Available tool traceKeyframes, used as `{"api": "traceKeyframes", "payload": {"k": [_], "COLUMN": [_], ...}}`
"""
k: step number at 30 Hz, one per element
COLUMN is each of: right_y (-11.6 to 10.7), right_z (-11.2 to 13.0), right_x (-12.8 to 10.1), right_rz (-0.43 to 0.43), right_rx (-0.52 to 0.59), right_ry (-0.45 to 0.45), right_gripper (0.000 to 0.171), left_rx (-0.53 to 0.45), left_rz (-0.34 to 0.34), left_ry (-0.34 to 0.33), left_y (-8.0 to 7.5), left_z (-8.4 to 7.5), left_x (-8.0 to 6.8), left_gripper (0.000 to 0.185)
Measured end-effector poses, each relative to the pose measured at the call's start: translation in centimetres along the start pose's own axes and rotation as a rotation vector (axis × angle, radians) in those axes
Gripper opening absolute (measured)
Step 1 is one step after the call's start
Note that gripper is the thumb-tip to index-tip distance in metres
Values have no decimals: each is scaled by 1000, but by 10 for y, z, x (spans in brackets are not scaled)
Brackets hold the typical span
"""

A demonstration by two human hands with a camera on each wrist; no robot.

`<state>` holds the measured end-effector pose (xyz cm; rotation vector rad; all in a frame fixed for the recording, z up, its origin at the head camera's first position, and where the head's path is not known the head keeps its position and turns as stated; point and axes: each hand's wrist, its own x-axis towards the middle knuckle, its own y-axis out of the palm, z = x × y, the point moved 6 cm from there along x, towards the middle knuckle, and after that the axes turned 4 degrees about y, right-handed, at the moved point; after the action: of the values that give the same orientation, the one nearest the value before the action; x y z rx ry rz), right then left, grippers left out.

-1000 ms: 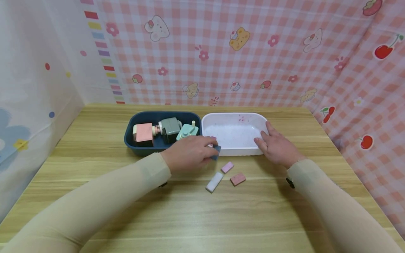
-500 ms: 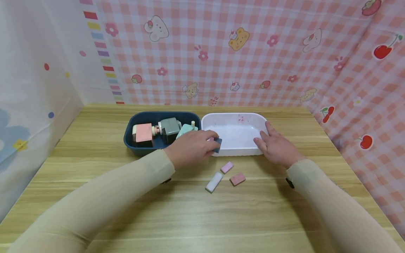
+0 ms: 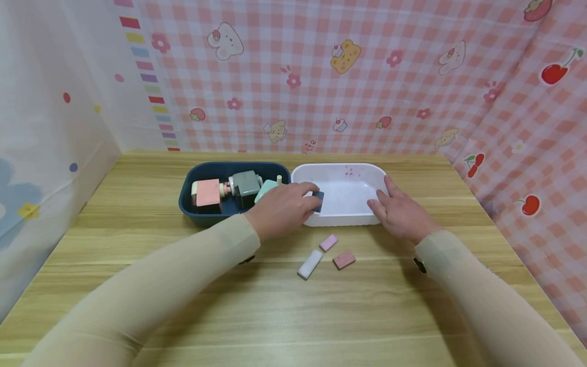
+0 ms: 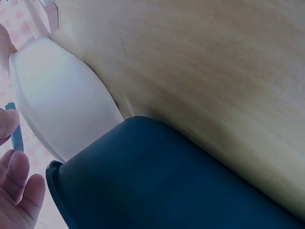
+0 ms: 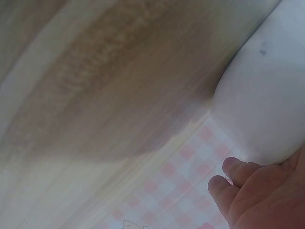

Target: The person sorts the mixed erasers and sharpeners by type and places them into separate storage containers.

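A small flat dark-blue block (image 3: pixel 319 202) is held between the fingertips of my left hand (image 3: pixel 285 208), over the left end of the white tray (image 3: pixel 345 220). The left wrist view shows the blue block (image 4: pixel 17 137) edge-on between thumb and fingers. My right hand (image 3: pixel 405 214) rests at the tray's right end, fingertips over the rim and the other fingers (image 5: pixel 223 191) extended along the outside. On the table in front lie a white block (image 3: pixel 310 264), a lilac block (image 3: pixel 328 243) and a dusty-pink block (image 3: pixel 344 260).
A navy tray (image 3: pixel 202 219) stands directly left of the white one. In it are a pink-topped piece (image 3: pixel 208 192), a grey-green piece (image 3: pixel 247 184) and a mint piece (image 3: pixel 266 189), partly behind my left hand. Patterned cloth (image 3: pixel 293 102) hangs behind the wooden table (image 3: pixel 284 316).
My left hand has moved up and slightly right with the blue block, from the tray's front edge to over its inside. The right hand and the blocks on the table have stayed put.
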<state>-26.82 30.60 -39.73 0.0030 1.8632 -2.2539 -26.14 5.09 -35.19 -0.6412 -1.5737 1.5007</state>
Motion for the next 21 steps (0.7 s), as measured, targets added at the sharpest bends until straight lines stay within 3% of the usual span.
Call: {"api": "traceKeyframes", "payload": {"k": [21], "right_y": [0], "right_z": [-1], "right_x": [0], "right_rz": [-3], "right_rx": [1], "right_ry": [-15], "right_gripper": [83], "left_rx": [9], "left_rz": [-15], "left_ry": [-27], "left_y": [7], "left_z": [5], "left_x": [14], "left_gripper": [26]}}
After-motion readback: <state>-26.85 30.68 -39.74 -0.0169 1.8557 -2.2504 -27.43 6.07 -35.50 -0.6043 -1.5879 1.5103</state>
